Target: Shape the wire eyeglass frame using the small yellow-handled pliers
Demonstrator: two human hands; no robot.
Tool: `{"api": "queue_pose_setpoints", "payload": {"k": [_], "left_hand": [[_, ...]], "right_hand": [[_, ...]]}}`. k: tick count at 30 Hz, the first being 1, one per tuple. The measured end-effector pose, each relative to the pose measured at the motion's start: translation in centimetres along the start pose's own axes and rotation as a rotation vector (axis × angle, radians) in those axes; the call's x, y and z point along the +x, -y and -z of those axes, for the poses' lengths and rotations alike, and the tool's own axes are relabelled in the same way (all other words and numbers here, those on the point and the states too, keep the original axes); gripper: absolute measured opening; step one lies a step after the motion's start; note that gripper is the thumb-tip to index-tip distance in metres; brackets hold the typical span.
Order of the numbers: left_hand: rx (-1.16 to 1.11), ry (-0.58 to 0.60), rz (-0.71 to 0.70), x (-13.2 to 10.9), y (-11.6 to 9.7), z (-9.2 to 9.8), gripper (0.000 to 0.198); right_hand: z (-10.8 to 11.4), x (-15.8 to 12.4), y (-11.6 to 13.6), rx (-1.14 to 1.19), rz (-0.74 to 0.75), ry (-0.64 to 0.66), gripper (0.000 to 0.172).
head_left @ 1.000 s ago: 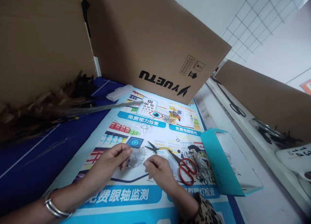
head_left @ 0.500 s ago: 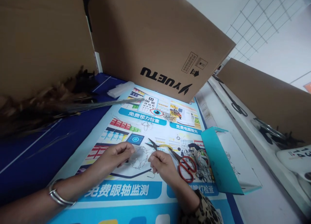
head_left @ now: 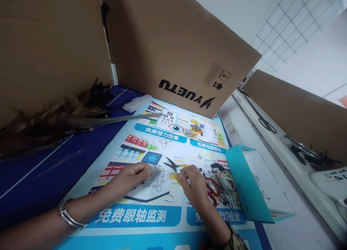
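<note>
My left hand is closed in a pinch over the printed sheet. Beside its fingertips is a see-through patch with a tangle of fine wire; what the fingers hold is too fine to make out. My right hand has its fingers closed around the yellow handles of small pliers. Their dark jaws point to the far left and stand a little apart. Just right of this hand lie red-handled scissors, partly hidden by it. A small bent wire hook lies between my hands.
Coiled wires and small rings lie by an open teal box at right. Far back is a small metal heap. Feathers with long thin stems lie at left. Large cardboard boxes stand behind the printed sheet.
My right hand has moved up and right from the wire tangle and closed on the pliers, whose handles have shifted. My left hand has stayed in nearly the same place.
</note>
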State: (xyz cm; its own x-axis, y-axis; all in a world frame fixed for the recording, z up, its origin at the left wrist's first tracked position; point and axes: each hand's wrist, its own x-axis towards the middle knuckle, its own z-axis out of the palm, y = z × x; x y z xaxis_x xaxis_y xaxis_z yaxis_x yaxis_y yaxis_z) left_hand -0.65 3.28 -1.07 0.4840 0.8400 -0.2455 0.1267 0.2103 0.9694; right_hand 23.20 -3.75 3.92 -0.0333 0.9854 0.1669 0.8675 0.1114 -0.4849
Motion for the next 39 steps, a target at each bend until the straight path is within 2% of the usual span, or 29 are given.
{"api": "queue_pose_setpoints", "payload": {"k": [1,4,7,12,15,20,21,23,25,26,30,39], "left_hand": [[-0.005,0.015,0.004,0.0,0.1,0.0,0.037],[-0.012,0.05,-0.001,0.1,0.2,0.1,0.036],[-0.011,0.071,-0.027,0.2,0.6,0.2,0.036],[-0.018,0.118,-0.075,0.7,1.3,0.4,0.032],[-0.035,0.112,-0.09,0.7,1.2,0.4,0.031],[-0.058,0.099,-0.06,0.6,0.8,0.4,0.033],[-0.061,0.101,-0.061,0.6,0.8,0.4,0.034],[-0.075,0.115,-0.067,0.6,0.6,0.5,0.035],[-0.095,0.141,-0.075,0.6,0.5,0.6,0.036],[-0.105,0.153,-0.08,0.6,0.4,0.6,0.035],[-0.139,0.168,-0.094,0.5,0.2,0.8,0.034],[-0.143,0.109,-0.01,0.3,-0.3,0.8,0.036]], "right_hand": [[0.3,-0.1,-0.5,-0.131,0.016,-0.033,0.024],[0.5,-0.8,-2.2,-0.413,0.011,0.006,0.044],[-0.2,-1.3,-3.4,-0.514,0.005,0.077,0.044],[-1.9,-1.5,-4.1,-0.637,0.05,0.081,0.042],[-2.1,-1.3,-4.0,-0.627,0.06,0.062,0.041],[-1.3,-1.4,-2.6,-0.426,0.038,0.018,0.027],[-1.2,-1.5,-2.1,-0.377,0.056,0.014,0.027],[-1.4,-1.6,-1.1,-0.325,0.107,0.036,0.042],[-1.8,-1.6,-0.2,-0.346,0.125,0.076,0.058],[-2.0,-1.4,0.1,-0.364,0.122,0.088,0.059],[-2.7,-0.5,0.6,-0.435,0.119,0.099,0.045],[-3.8,1.7,-0.5,-0.486,0.138,0.039,0.04]]}}
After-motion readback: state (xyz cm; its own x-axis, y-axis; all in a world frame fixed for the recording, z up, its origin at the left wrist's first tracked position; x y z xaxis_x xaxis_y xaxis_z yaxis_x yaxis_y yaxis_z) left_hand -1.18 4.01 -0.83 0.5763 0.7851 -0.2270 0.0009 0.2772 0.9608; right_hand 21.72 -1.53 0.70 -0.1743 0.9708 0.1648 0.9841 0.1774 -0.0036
